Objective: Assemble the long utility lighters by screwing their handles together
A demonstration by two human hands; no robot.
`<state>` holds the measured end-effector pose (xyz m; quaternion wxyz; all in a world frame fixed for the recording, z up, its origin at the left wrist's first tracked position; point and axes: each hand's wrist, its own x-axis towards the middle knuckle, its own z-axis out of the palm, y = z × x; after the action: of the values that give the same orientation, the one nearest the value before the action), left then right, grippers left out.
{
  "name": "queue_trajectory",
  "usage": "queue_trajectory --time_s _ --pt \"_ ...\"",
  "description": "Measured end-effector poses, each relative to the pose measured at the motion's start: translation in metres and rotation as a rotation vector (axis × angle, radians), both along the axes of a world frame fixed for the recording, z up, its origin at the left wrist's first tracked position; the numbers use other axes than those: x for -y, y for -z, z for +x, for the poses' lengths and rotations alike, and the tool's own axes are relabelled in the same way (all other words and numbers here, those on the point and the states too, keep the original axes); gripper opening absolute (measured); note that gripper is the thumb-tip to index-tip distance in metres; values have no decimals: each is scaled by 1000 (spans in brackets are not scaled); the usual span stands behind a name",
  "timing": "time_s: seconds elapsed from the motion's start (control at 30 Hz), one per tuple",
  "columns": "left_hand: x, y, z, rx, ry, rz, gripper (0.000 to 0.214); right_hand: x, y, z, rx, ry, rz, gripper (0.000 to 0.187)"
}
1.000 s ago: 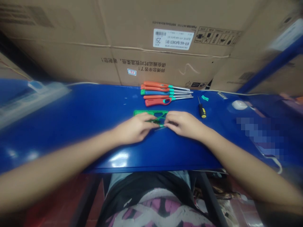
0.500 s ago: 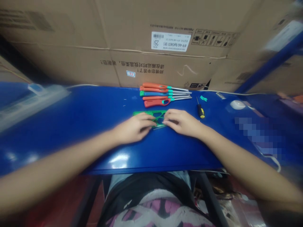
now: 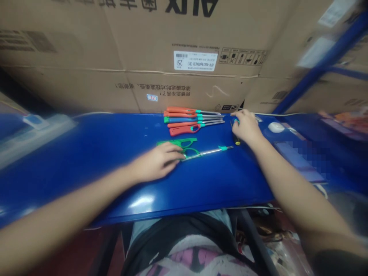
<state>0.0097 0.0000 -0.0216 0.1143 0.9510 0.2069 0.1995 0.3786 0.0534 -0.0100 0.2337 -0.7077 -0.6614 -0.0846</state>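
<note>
A green-handled lighter (image 3: 188,147) with a long metal tube lies on the blue table (image 3: 100,153). My left hand (image 3: 156,161) rests on its handle end, fingers curled over it and pressing it down. Far to the right, my right hand (image 3: 245,126) lies over a small teal part at the back of the table, fingertips bent down onto it. A yellow-and-black screwdriver (image 3: 237,141) pokes out from under that hand.
Several orange and blue long-nosed lighters (image 3: 189,119) lie in a row near the back. Big cardboard boxes (image 3: 172,57) wall off the far side. A white oval object (image 3: 276,127) sits at right, a pale box (image 3: 34,126) at left.
My right hand left the green lighter and reached back right to the teal part by the screwdriver. The lighter's metal tube now shows. The view shifted slightly.
</note>
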Motion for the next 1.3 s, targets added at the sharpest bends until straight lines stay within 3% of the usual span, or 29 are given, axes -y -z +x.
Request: queue_trajectory --time_s 0.07,0.17,0.33,0.47,0.57,0.67,0.77,0.83,1.0,1.17,1.3 --pt "0 -1 -1 -5 10 8 31 -5 2 17 -6 131 -158 54" --pt "0 -3 -1 -15 26 16 32 -11 6 33 -41 198 -234 56" --pt "0 -5 -1 -16 47 16 32 -14 8 43 -82 167 -223 29" --pt "1 -7 -1 -22 54 25 31 -13 2 35 -125 101 -127 14" --pt "2 -10 -2 -30 70 29 29 -8 -1 14 -186 -13 -55 17" --pt "3 -13 -4 -53 80 10 28 5 0 -22 -255 -219 -63 19" --pt "4 -15 -5 -76 54 -19 28 27 4 -59 -353 -645 -97 22" --pt "6 -16 -4 -72 24 -10 27 44 3 -79 -306 -822 -118 22" --pt "10 -14 2 59 -96 18 22 68 -1 -102 -401 -931 -191 18" --pt "12 -7 9 169 -177 -30 22 68 5 -108 -715 -956 -302 14" --pt "16 -5 14 221 -192 -73 23 66 10 -112 -851 -971 -328 15"
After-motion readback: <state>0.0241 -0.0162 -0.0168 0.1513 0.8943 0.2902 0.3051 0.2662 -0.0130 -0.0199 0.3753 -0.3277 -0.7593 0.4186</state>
